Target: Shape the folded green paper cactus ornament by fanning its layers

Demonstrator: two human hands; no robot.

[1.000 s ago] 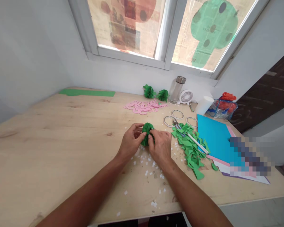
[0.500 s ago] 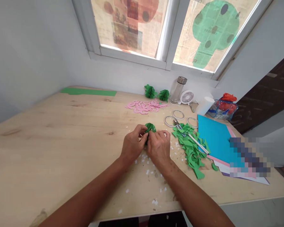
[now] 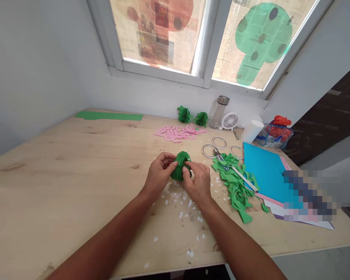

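Both my hands meet over the middle of the wooden table [image 3: 61, 182]. Between them is a green paper ball [image 3: 181, 162] made of stacked, fanned-out cut pieces. My left hand [image 3: 159, 175] grips its left side with fingers curled round it. My right hand [image 3: 196, 181] pinches its right side, thumb pressed against the folds. Small white paper scraps [image 3: 182, 206] lie scattered under and in front of my hands.
To the right lie a heap of green offcuts [image 3: 235, 182], scissors [image 3: 220, 154], a white pen [image 3: 245, 179], tape rings [image 3: 208, 150] and coloured sheets, blue on top [image 3: 265, 171]. Behind: pink cut-outs [image 3: 177, 133], two finished green balls [image 3: 192, 115], a bottle [image 3: 219, 111], a small fan [image 3: 230, 120].
The green ball, squeezed nearly flat half a second ago, is fanned out rounder again between my hands. My hands stayed at the same spot; the view shifted a little.
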